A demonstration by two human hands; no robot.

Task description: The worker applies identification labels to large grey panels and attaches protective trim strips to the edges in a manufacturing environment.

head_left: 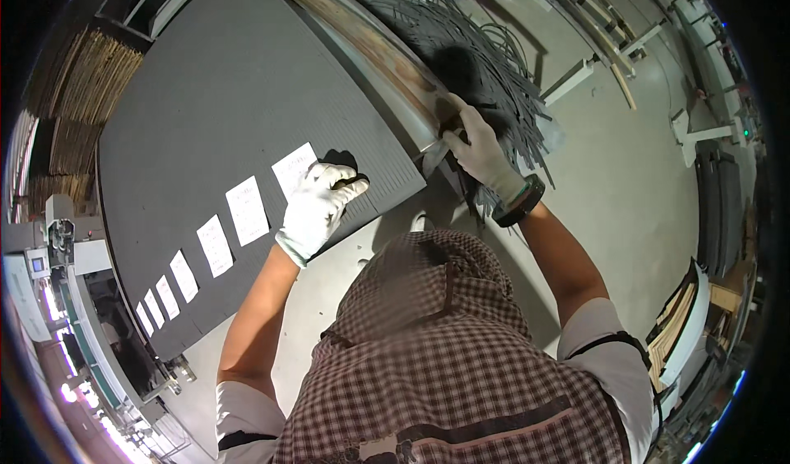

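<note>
My left hand fingers press the grey sheet flat; right hand fingers clamp its edge, next I'd judge pulling evenly

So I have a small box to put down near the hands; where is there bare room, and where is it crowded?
The big grey sheet is bare above the row of white labels, from the left hand up to its far edge. The grey floor right of the right hand is also open. It is crowded at the pile of dark strips by that hand.

7 paper labels lie along the dark sheet's near edge.
</note>
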